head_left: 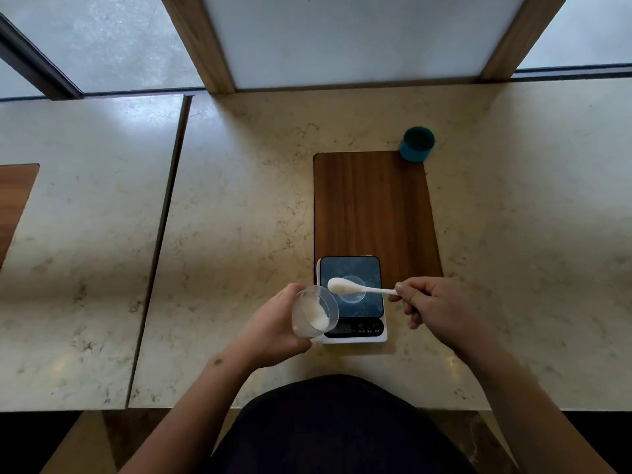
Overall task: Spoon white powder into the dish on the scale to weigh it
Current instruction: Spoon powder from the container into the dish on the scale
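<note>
A pale marble counter (239,200) fills most of the view, with a seam running down its left part. On it lies a dark wooden board (372,206), and a teal cup (418,144) stands just beyond the board's far right corner. A white kitchen scale (352,299) with a dark glass platform sits at the board's near edge, partly overhanging onto the counter. Its front panel carries a small display and a few button labels, too small and blurred to read.

A small clear dish (352,289) rests in the middle of the scale's platform. The left hand (273,323) wraps around a clear plastic cup (314,314), tilted toward the scale and holding white powder (316,314) against its lower side. The right hand (431,302) pinches the handle end of a white spoon (359,287) between thumb and fingers. The spoon's bowl, heaped with powder, hangs level above the dish's left rim.
</note>
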